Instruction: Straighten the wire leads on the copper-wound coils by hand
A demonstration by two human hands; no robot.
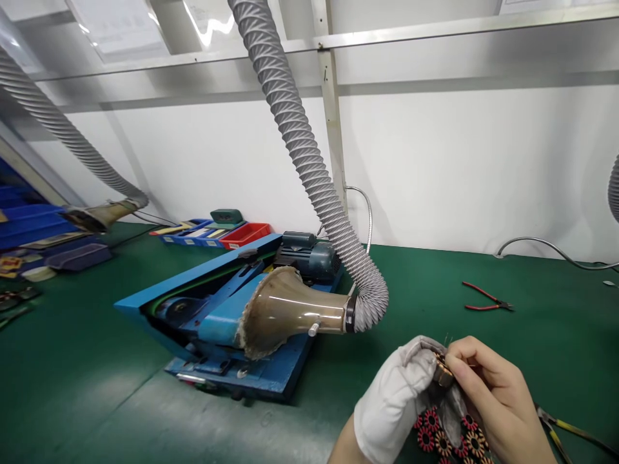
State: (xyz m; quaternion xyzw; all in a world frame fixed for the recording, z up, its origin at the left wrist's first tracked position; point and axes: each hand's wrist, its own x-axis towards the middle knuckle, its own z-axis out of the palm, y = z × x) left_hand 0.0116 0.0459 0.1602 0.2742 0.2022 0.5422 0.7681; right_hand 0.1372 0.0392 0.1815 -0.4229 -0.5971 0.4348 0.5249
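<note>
My left hand [394,393], in a white glove with greyed fingertips, grips a small copper-wound coil part [442,372] at the lower right. Bare, my right hand [498,393] pinches at the top right edge of that part, where thin wire ends stick up. What lies between its thumb and forefinger is too small to make out. Below both hands are several round wound cores [442,443], some red and some copper-coloured, partly hidden by the glove and fingers.
Red-handled pliers [488,299] lie beyond my hands, yellow-handled ones [556,425] at the right. A blue belt machine [285,380] with a brown suction funnel [290,312] and grey hose [300,142] stands left of my hands. Behind it are blue and red trays [246,234].
</note>
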